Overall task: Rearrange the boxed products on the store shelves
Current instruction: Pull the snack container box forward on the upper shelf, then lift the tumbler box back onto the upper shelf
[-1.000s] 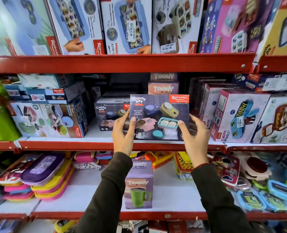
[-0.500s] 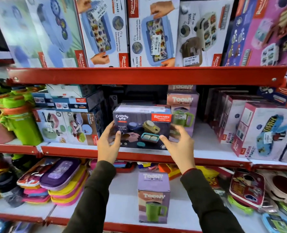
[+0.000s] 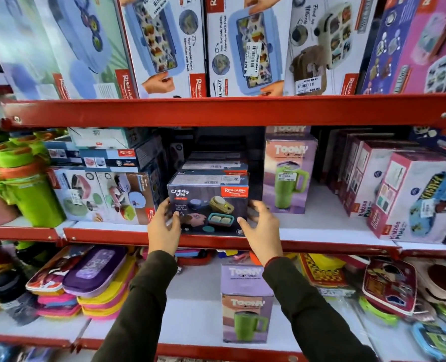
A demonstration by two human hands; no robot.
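Clearly both hands, left hand point(image 3: 164, 228) and right hand point(image 3: 262, 231), clasp the Crunchy Bite box point(image 3: 208, 207) between them; stiff, light cardboard, best gripped by its side edges.

The dark cardboard Crunchy Bite box point(image 3: 208, 205) hides the matching boxes point(image 3: 215, 165) stacked behind it, showing only their top flaps. Its lower corners sit behind the fingers point(image 3: 170, 218) of both hands. The small print under its logo is too fine to read. The pink-and-blue carton point(image 3: 423, 43) at top right is blurred and cut by the edge.
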